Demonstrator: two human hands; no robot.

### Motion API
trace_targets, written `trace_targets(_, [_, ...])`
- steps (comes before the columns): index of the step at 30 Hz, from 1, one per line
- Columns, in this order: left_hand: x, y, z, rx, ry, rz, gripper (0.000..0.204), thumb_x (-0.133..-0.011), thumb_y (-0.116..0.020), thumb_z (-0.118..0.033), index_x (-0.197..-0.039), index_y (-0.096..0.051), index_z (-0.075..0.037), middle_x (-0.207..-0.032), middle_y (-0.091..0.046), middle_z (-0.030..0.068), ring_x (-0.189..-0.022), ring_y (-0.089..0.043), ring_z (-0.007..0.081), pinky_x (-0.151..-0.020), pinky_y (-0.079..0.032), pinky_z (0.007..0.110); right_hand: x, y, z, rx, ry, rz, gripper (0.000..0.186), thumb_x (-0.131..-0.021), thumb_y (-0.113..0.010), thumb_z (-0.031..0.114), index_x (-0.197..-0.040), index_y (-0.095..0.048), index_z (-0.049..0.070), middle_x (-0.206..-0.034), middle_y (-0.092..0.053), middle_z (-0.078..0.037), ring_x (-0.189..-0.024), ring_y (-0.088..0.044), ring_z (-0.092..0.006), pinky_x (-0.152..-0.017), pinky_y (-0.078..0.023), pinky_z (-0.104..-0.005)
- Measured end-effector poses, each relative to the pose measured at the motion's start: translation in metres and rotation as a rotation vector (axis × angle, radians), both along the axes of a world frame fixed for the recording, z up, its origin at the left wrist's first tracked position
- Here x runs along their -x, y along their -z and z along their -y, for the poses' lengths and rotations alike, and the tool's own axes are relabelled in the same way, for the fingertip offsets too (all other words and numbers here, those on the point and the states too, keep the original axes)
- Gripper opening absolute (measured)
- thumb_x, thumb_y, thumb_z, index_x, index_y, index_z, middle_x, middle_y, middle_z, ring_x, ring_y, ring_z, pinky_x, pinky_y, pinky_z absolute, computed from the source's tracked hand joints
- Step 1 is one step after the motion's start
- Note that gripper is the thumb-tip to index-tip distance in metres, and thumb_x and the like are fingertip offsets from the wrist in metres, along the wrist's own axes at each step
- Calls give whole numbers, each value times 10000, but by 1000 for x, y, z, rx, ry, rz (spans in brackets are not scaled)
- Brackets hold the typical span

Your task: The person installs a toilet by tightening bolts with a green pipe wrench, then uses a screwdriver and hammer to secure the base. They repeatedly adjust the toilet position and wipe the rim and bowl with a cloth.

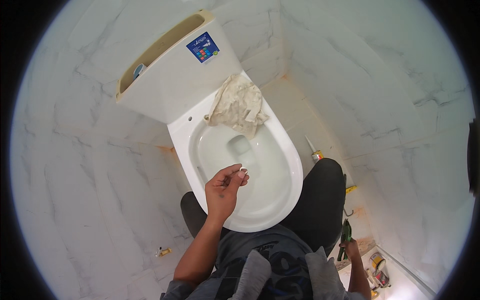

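Note:
Over the bowl of a white toilet (pixel 292 185), my left hand (pixel 222 192) pinches a small white ring (pixel 243 170) between thumb and fingers. Low at the right, beside my leg, my right hand (pixel 351 247) is closed around a green and dark hand tool (pixel 346 236); it looks like pliers, but its exact kind is hard to make out. A crumpled, dirty off-white rag (pixel 237 105) lies across the back rim, one end hanging into the bowl.
The toilet's tank (pixel 175 65) has its top uncovered, with a blue and white part inside. On the floor at right stand a sealant tube (pixel 316 154) with a long nozzle, a yellow item (pixel 351 189) and a tin (pixel 377 261). A brass-coloured valve (pixel 164 251) sticks out at left. Marbled walls flank both sides.

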State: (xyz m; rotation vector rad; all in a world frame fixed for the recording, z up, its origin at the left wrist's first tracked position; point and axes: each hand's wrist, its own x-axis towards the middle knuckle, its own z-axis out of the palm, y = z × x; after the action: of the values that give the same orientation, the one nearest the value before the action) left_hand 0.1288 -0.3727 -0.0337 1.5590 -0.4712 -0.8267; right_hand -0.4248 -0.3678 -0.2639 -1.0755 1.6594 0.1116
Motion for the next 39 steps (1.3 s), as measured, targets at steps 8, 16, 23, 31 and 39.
trace_targets(8, [11, -12, 5, 185, 95, -152, 250, -998, -676, -95, -1197, -675, 57, -1052, -727, 149, -950, -725, 215, -858, -615, 341, -106, -219, 92, 638, 17, 276, 300, -847, -592, 70, -1111, -665, -54, -833, -690, -95, -784, -653, -180, -737, -523, -352])
trace_targets(16, [11, -36, 3, 274, 68, -115, 260, -993, -677, -90, -1200, -670, 67, -1028, -725, 139, -929, -724, 204, -836, -622, 333, -223, -249, 165, 744, -29, 1151, 736, -836, -649, 52, -1521, -384, 5, -1539, -446, -183, -1205, -613, -228, -1091, -464, -479])
trace_targets(23, [10, -30, 4, 293, 43, -82, 270, -994, -676, -128, -1206, -669, 39, -1028, -731, 126, -897, -723, 186, -827, -618, 323, -300, -230, 167, 354, -26, 1486, 785, -789, -604, -44, -1534, -364, 18, -1563, -420, -204, -1240, -585, -267, -1146, -414, -467])
trace_targets(31, [40, 0, 57, 257, 29, -291, 181, -1066, -558, -169, -1175, -550, -25, -1106, -691, 120, -937, -700, 201, -774, -578, 327, -328, -237, 154, 60, 103, 1435, 651, -857, -588, 64, -1474, -404, -36, -1419, -553, -246, -1027, -687, -278, -990, -532, -447])
trace_targets(39, [66, 8, 77, 135, 147, -138, 176, -1112, -429, -222, -1168, -445, -56, -994, -633, 110, -735, -607, 134, -624, -515, 273, -347, -238, 162, 39, 79, 1297, 563, -894, -584, 89, -1420, -445, -58, -1298, -617, -242, -836, -688, -240, -726, -578, -360])
